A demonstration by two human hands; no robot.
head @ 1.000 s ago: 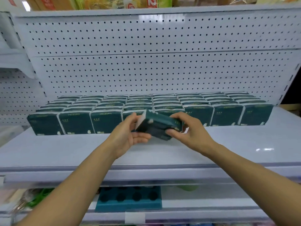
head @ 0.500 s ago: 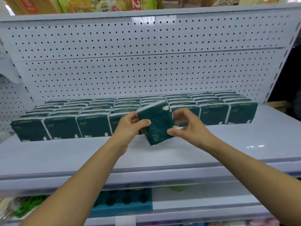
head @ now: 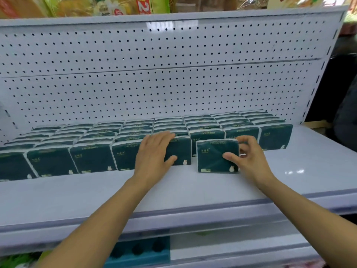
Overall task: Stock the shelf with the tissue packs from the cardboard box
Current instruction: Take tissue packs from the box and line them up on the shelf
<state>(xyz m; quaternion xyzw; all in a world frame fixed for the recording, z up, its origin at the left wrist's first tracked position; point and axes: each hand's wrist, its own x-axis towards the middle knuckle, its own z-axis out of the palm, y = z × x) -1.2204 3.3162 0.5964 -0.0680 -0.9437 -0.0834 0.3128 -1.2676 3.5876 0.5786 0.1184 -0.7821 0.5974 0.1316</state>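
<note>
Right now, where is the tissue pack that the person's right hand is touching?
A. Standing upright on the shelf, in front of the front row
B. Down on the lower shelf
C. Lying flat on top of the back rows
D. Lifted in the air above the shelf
A: the tissue pack stands upright on the white shelf, forward of the front row of packs, with the right hand at its right edge.

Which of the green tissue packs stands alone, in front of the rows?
The tissue pack pinched by the right hand. It stands upright on the shelf, forward of the front row; all others sit in lines.
</note>
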